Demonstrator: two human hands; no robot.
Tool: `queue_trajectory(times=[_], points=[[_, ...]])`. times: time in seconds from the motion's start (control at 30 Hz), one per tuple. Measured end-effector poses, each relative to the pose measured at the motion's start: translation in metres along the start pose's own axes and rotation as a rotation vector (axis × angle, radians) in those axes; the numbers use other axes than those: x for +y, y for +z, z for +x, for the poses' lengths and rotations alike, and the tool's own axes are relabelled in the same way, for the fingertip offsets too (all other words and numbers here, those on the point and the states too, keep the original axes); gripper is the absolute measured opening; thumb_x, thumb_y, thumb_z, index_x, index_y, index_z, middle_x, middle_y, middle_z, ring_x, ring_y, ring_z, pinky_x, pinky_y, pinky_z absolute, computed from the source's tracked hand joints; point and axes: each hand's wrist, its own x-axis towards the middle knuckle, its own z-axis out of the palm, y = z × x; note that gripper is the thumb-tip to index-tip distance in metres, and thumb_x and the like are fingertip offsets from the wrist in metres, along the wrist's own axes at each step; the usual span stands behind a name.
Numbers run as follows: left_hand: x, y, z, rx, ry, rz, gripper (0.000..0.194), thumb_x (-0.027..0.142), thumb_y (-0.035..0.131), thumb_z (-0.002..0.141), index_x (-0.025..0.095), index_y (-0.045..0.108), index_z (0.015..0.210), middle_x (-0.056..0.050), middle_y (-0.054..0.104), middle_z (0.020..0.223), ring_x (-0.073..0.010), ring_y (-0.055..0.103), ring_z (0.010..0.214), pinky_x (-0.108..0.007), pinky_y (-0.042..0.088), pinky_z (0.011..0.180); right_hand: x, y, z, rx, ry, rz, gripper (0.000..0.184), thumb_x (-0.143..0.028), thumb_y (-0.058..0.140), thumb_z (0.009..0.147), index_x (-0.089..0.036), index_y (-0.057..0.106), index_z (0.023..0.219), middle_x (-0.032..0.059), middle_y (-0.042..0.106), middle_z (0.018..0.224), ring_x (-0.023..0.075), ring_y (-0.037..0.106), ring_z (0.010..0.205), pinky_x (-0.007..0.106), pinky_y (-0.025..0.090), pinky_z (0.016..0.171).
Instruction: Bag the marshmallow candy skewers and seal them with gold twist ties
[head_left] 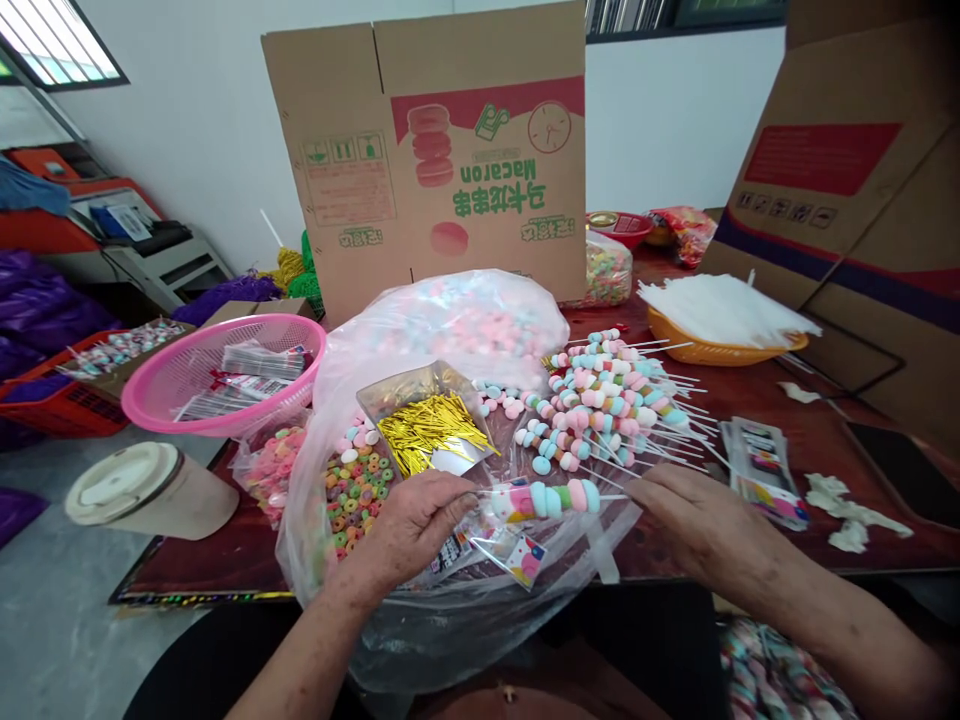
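Observation:
A marshmallow skewer [559, 498] lies level between my hands, its pastel pieces partly inside a clear printed wrapper. My left hand [420, 525] pinches the wrapper's end at the left. At the right, my right hand [686, 515] is closed on the skewer's white stick. Just below are loose printed wrappers [525, 558] on the clear plastic bag [480, 630]. Behind the skewer, gold twist ties [424, 430] fill a clear tray, and unwrapped marshmallow skewers [607, 400] are piled to the right. Ring-shaped candies [356, 490] lie left of the tray.
A pink basket [225, 425] holds wrapper bundles, with a lidded cup [150, 490] before it. An orange basket [720, 352] of white sticks stands back right. Cardboard boxes [345, 100] rise behind. Wrapper stacks [761, 460], crumpled tissue [851, 510] and a phone [911, 470] lie right.

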Motion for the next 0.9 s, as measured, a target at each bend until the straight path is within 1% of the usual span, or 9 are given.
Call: queue_trajectory(times=[0.17,0.23,0.4,0.57,0.67,0.73,0.83,0.87,0.9], points=[[0.007,0.011,0.008,-0.062,0.029,0.180,0.045,0.045,0.055,0.079,0.024,0.056,0.118,-0.008,0.065,0.109,-0.0239,0.057,0.097,-0.036,0.038,0.087,-0.011,0.009,0.007,-0.082,0.068,0.105,0.030,-0.003,0.034,0.076,-0.017,0.058,0.085,0.0077,0.059,0.078,0.0178,0.055,0.071,0.028,0.047,0.064],[0.009,0.014,0.011,-0.103,0.026,0.237,0.049,0.049,0.064,0.071,0.023,0.060,0.112,-0.008,0.067,0.099,-0.0252,0.058,0.091,-0.036,0.038,0.083,-0.014,0.011,0.009,-0.117,0.079,0.162,0.030,-0.003,0.034,0.077,-0.017,0.058,0.087,0.0075,0.059,0.079,0.0175,0.055,0.072,0.028,0.046,0.064],[0.013,0.028,0.021,-0.214,-0.011,0.209,0.026,0.046,0.065,0.070,0.022,0.068,0.081,0.000,0.062,0.063,-0.0170,0.055,0.061,-0.023,0.036,0.057,-0.027,0.016,0.018,-0.187,0.037,0.254,0.028,-0.002,0.037,0.076,-0.018,0.058,0.085,0.0058,0.059,0.079,0.0168,0.054,0.072,0.027,0.044,0.064],[0.027,0.048,0.038,-0.322,0.009,0.057,0.060,0.044,0.073,0.060,0.023,0.058,0.115,0.002,0.062,0.063,-0.0183,0.058,0.058,-0.022,0.037,0.049,-0.048,0.047,0.026,-0.240,0.043,0.349,0.020,-0.005,0.041,0.077,-0.017,0.056,0.080,0.0064,0.060,0.078,0.0173,0.054,0.072,0.027,0.043,0.064],[0.031,0.050,0.041,-0.296,0.014,0.019,0.068,0.039,0.077,0.055,0.022,0.056,0.117,-0.003,0.066,0.076,-0.0228,0.062,0.068,-0.026,0.044,0.057,-0.058,0.069,0.025,-0.274,0.085,0.525,0.015,-0.011,0.042,0.082,-0.016,0.056,0.085,0.0079,0.061,0.082,0.0175,0.056,0.076,0.028,0.044,0.067],[0.026,0.041,0.033,-0.023,-0.053,-0.082,0.056,0.038,0.074,0.061,0.022,0.057,0.112,-0.005,0.066,0.087,-0.0225,0.062,0.080,-0.029,0.047,0.069,-0.059,0.075,0.022,-0.239,0.161,0.639,0.017,-0.014,0.038,0.086,-0.017,0.055,0.084,0.0069,0.060,0.080,0.0167,0.056,0.074,0.027,0.044,0.066],[0.011,0.022,0.011,0.781,-0.287,-0.298,0.037,0.036,0.066,0.071,0.023,0.056,0.104,-0.004,0.063,0.097,-0.0182,0.059,0.094,-0.030,0.043,0.087,-0.059,0.072,0.019,-0.160,0.314,0.714,0.023,-0.021,0.034,0.091,-0.018,0.053,0.078,0.0042,0.058,0.073,0.0156,0.054,0.069,0.027,0.042,0.063],[0.006,0.019,0.005,0.965,-0.369,-0.435,0.036,0.035,0.066,0.071,0.023,0.054,0.102,-0.003,0.062,0.096,-0.0168,0.059,0.094,-0.030,0.043,0.087,-0.060,0.069,0.020,-0.146,0.353,0.725,0.024,-0.023,0.034,0.091,-0.019,0.053,0.077,0.0036,0.057,0.072,0.0154,0.054,0.068,0.027,0.042,0.062],[0.003,0.017,-0.001,1.026,-0.464,-0.629,0.036,0.036,0.068,0.070,0.022,0.053,0.099,-0.002,0.061,0.092,-0.0161,0.060,0.089,-0.031,0.046,0.084,-0.064,0.066,0.022,-0.138,0.376,0.735,0.025,-0.024,0.034,0.092,-0.018,0.053,0.077,0.0034,0.057,0.071,0.0153,0.053,0.067,0.027,0.041,0.062]])
